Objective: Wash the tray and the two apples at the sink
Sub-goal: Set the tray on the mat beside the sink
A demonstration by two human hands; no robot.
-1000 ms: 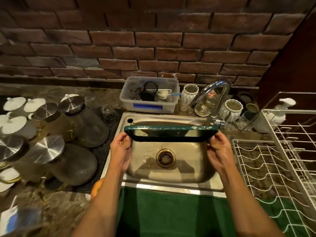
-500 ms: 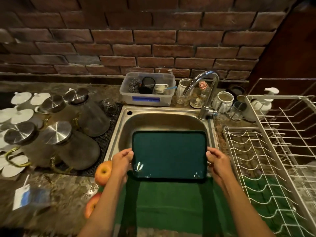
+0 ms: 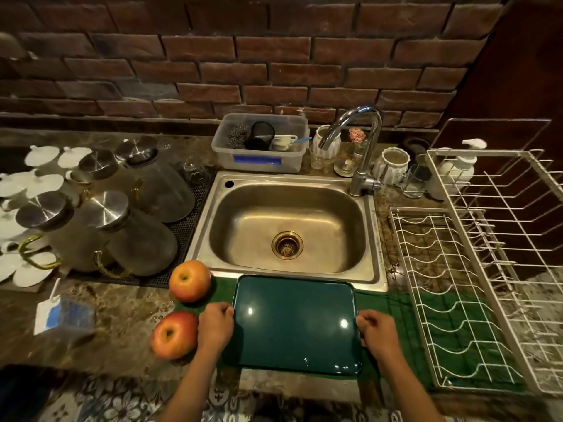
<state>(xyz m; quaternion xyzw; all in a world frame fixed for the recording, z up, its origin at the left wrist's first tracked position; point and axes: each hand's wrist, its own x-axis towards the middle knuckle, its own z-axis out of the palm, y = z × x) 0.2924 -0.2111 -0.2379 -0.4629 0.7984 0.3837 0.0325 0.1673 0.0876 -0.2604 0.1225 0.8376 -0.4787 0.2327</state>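
A dark green tray (image 3: 294, 322) lies flat on a green cloth (image 3: 393, 312) in front of the steel sink (image 3: 289, 226). My left hand (image 3: 215, 325) grips its left edge and my right hand (image 3: 376, 332) grips its right edge. Two red-yellow apples rest on the counter to the left of the tray: one apple (image 3: 189, 280) by the sink's near-left corner, the other apple (image 3: 174, 334) touching my left hand's outer side. The sink basin holds nothing but its drain (image 3: 287, 245).
A curved tap (image 3: 362, 147) stands at the sink's back right. White wire dish racks (image 3: 463, 287) fill the right side. Glass jugs with steel lids (image 3: 118, 229) crowd the left on a black mat. A plastic tub (image 3: 259, 144) of scrubbers sits behind the sink.
The tray went from upright over the sink to flat, then came toward me and down onto the green cloth. Both hands stayed on its edges. The apples came into view.
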